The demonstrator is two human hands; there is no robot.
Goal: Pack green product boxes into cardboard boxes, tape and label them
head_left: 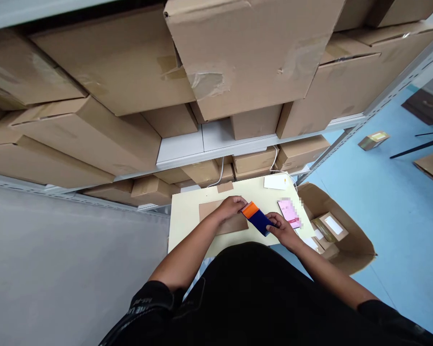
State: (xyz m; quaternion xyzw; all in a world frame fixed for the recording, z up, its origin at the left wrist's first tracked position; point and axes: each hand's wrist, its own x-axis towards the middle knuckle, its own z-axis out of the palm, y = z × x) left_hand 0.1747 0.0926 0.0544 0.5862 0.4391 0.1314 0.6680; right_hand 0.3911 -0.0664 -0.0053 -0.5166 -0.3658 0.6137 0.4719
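Observation:
A small dark blue box with an orange end (259, 220) is held between my two hands, tilted above the table's front part. My left hand (233, 206) pinches its orange end at the upper left. Closed round the lower right, dark blue end is my right hand (282, 229). Beneath my left hand and the box lies a flat brown cardboard piece (222, 222) on the pale yellow table (189, 206). Just beyond my right hand, a phone with a pink screen (289, 214) rests on the tabletop.
Shelves (216, 156) packed with cardboard boxes (252, 53) rise beyond the table. A white card (275, 182) and a small cardboard scrap (225, 187) lie at the table's back. To the right, a large open carton (357, 250) holds several small boxes. White cables hang behind.

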